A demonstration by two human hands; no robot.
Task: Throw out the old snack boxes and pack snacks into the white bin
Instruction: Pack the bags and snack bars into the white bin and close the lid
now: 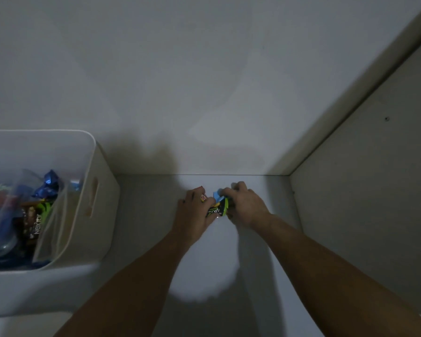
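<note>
Both forearms are reaching far into a shelf. The left hand and right hand are together grasping small snack packets near the back wall. The white bin, at left, is holding more snacks.

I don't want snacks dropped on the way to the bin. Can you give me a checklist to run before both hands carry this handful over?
1. Left hand grips the black and green packet: ok.
2. Right hand grips the blue packet: ok.
3. Nothing left loose under the hands on the shelf: cannot tell, the hands cover it.
4. White bin in place to the left, open on top: ok.
5. Room in the bin: ok, packets lie low inside it.
6. Small red and yellow piece at the left fingers held firmly: cannot tell.
</note>
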